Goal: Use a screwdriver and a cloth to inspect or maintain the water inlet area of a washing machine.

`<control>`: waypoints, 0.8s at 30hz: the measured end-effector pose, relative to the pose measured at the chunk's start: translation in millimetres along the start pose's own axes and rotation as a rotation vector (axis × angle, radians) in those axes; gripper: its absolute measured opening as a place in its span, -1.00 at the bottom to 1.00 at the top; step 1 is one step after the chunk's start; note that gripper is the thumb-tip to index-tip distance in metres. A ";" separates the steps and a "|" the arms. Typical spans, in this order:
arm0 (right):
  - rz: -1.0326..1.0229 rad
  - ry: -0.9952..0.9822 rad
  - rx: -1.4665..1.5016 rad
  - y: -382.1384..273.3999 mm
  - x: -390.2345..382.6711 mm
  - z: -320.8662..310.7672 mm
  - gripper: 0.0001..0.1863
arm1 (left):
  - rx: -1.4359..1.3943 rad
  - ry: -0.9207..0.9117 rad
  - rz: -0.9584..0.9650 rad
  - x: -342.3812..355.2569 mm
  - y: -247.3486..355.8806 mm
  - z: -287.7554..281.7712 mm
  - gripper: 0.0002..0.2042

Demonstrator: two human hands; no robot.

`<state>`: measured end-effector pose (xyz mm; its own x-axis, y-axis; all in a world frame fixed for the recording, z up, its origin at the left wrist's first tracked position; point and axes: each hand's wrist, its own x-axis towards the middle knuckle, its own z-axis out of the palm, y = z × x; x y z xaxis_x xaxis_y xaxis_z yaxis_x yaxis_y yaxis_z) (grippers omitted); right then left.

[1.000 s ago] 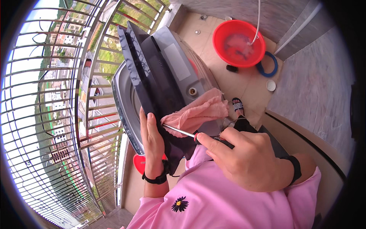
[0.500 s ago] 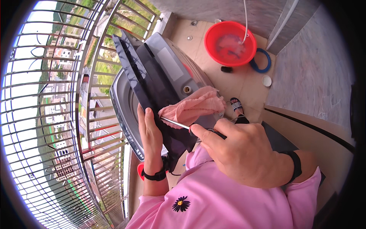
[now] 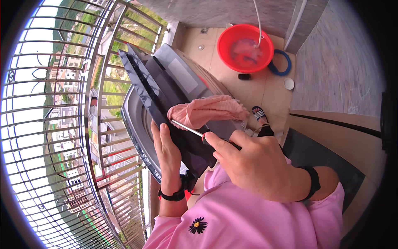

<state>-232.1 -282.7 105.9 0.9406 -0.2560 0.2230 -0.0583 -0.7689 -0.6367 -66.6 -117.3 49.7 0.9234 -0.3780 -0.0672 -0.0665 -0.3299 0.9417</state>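
Note:
A top-loading washing machine (image 3: 183,71) with a grey body stands before me, its dark lid (image 3: 146,90) raised. My left hand (image 3: 169,152) grips the lid's near part, thumb on one face and fingers round the edge. In my right hand (image 3: 263,166) is a screwdriver (image 3: 188,129) with a thin metal shaft and a dark and red handle, mostly covered by my fingers. Its tip meets the lid just beside my left thumb; what exactly it touches is too small to tell. A crumpled pink cloth (image 3: 209,111) lies over the machine's top, right behind the shaft.
On the tiled floor at the far right stands a red basin (image 3: 222,47) of water, fed by a white hose (image 3: 258,18). A blue ring (image 3: 286,71), a small white bowl (image 3: 289,84) and a dark brush-like block (image 3: 244,76) lie near it. Metal railing (image 3: 89,103) runs along the left.
The view has shifted slightly, so the basin and floor things sit a little further left. Both hands keep their hold on the lid and screwdriver; the shaft's angle is slightly steeper.

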 end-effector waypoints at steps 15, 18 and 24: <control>-0.045 -0.139 0.270 41.1 27.0 -4.4 -0.63 | 0.182 0.123 -0.116 -6.7 -14.5 -8.8 -0.31; -0.075 -0.222 0.269 41.4 32.4 -16.9 -0.65 | 0.185 0.152 -0.099 -5.6 -8.8 -8.8 -0.37; -0.156 -0.311 0.273 60.0 49.6 -36.5 -0.70 | 0.118 0.127 -0.167 -8.7 12.3 -4.3 -0.30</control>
<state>-201.2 -363.0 105.6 0.9895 0.0714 0.1260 0.1437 -0.5905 -0.7942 -73.9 -114.4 63.2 0.9649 -0.2003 -0.1697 0.0543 -0.4799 0.8756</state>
